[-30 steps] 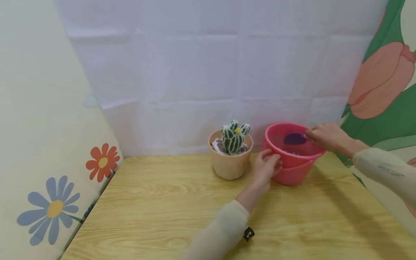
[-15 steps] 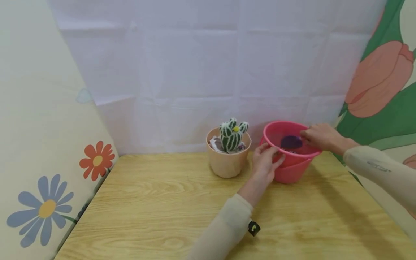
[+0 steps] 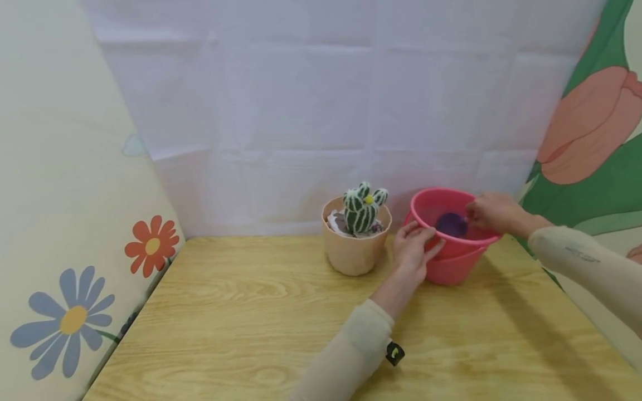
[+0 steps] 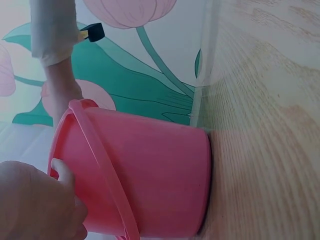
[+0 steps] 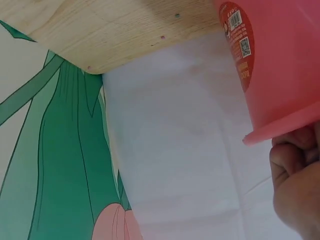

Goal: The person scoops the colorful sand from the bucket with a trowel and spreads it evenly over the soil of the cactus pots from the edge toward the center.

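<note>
The pink bucket (image 3: 453, 270) stands on the right part of the wooden table, its handle hanging down in front. My left hand (image 3: 410, 248) grips its rim at the near left side; the left wrist view shows the thumb (image 4: 62, 172) over the bucket's outer wall. Over the right side of the opening, my right hand (image 3: 494, 213) pinches a purple scoop (image 3: 451, 225), whose rounded end is down inside the bucket. The right fingers (image 5: 287, 155) are curled and partly hidden behind the rim in the right wrist view. The bucket's contents are mostly hidden.
Left of the bucket stands a peach pot (image 3: 355, 256) with a knitted-looking cactus (image 3: 362, 214) in it, close to my left hand. A white sheet (image 3: 281, 111) hangs behind the table (image 3: 241, 323). Painted walls flank both sides.
My left hand has closed in from beside the bucket onto its rim. The purple scoop has turned and gone a little lower inside the bucket, with my right hand holding it.
</note>
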Demonstrator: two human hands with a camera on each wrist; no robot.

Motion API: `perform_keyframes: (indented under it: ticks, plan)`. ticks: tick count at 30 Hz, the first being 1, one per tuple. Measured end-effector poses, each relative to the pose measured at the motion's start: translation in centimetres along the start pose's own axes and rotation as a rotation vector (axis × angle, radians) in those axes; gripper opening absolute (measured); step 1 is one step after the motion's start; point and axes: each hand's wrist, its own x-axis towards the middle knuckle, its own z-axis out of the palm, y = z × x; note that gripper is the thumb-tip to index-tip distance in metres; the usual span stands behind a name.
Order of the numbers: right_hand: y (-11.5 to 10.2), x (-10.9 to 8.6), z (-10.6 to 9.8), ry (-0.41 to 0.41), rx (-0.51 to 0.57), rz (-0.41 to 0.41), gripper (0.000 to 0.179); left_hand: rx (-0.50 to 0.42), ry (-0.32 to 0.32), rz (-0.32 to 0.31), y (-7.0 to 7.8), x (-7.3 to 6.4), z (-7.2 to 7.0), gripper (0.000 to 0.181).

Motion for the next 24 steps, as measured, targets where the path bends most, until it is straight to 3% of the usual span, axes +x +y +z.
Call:
perform_keyframes:
  ticks: [8, 14, 19, 24]
  plan:
    - [0.2, 0.7, -0.4, -0.031, 0.163, 0.071, 0.003, -0.009, -0.008, 0.002, 0.1, -0.1, -0.1, 0.036]
    - [0.6, 1.2, -0.7, -0.081, 0.346, 0.18, 0.011, -0.001, -0.007, 0.007, 0.1, -0.1, 0.0, 0.039]
    - [0.5, 1.4, -0.8, -0.129, 0.404, 0.251, 0.015, -0.008, -0.005, 0.002, 0.1, -0.1, 0.1, 0.035]
    - [0.3, 1.6, -0.9, -0.171, 0.452, 0.276, 0.013, -0.029, -0.008, -0.006, 0.4, -0.3, 0.1, 0.057]
